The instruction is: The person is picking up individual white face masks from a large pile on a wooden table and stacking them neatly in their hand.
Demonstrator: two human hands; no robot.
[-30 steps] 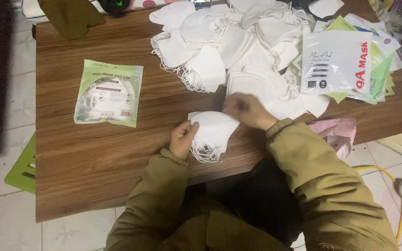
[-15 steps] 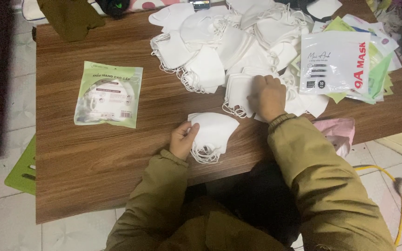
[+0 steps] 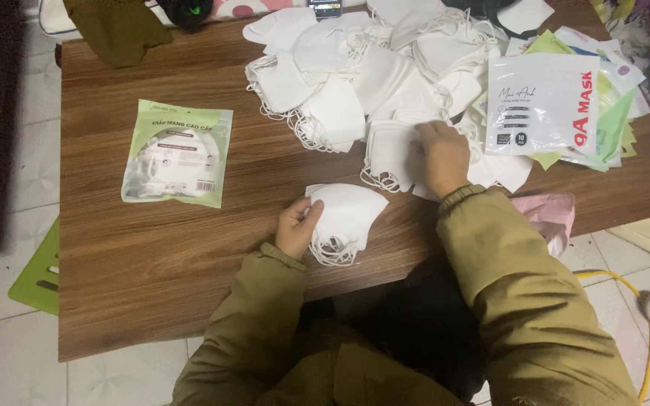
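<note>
A small stack of white folded face masks [image 3: 346, 214], ear loops trailing at its lower edge, is lying near the front edge of the brown wooden surface [image 3: 189, 256], with the left hand [image 3: 296, 228] curling its fingers around the stack's left side and gripping it. The right hand [image 3: 439, 156] is reaching forward, palm down with fingers bent, and pressing on one mask [image 3: 387, 150] at the near edge of the loose heap of masks [image 3: 355, 68], too many to count. One sealed green mask packet [image 3: 177, 153] is lying alone to the left, and a pile of white and green packets [image 3: 558, 101] is sitting on the right.
</note>
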